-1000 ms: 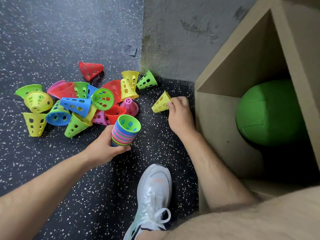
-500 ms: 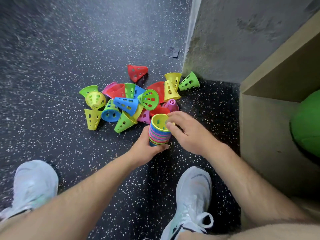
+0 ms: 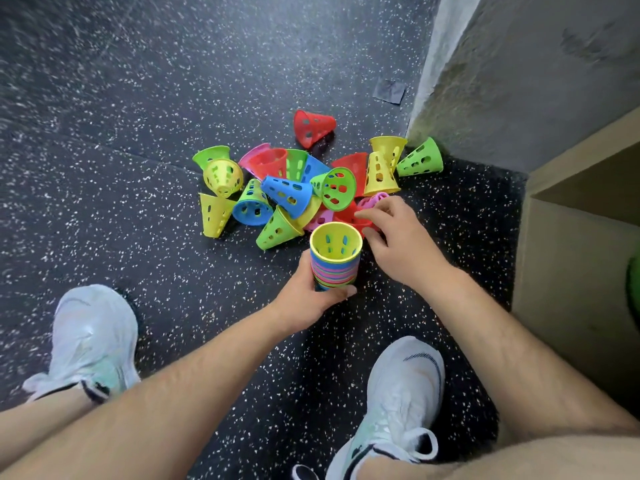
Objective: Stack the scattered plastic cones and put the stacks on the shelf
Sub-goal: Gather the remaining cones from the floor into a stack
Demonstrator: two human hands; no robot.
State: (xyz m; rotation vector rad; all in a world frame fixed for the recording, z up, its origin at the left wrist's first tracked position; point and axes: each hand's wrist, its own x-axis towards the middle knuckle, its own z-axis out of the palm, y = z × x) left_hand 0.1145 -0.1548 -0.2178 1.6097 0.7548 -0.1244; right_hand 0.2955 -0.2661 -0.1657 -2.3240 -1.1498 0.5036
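A gym, it seems: speckled rubber floor [image 3: 138,98], training cones [image 3: 287,195] (bright, perforated), a ball [image 3: 635,282] in a shelf [image 3: 571,258].

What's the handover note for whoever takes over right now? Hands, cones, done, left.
Left hand: grips the stack of nested cones, mouths up, a yellow one on top.
Right hand: pinches the red cone at the near edge of the pile, just beyond the stack.
Loose cones: heaped on the floor. The shelf stands to the right, and the part in view holds no stack.
Done: one stack partly built.
Left: add the red cone, nest the other loose cones, then put the stacks on the shelf.
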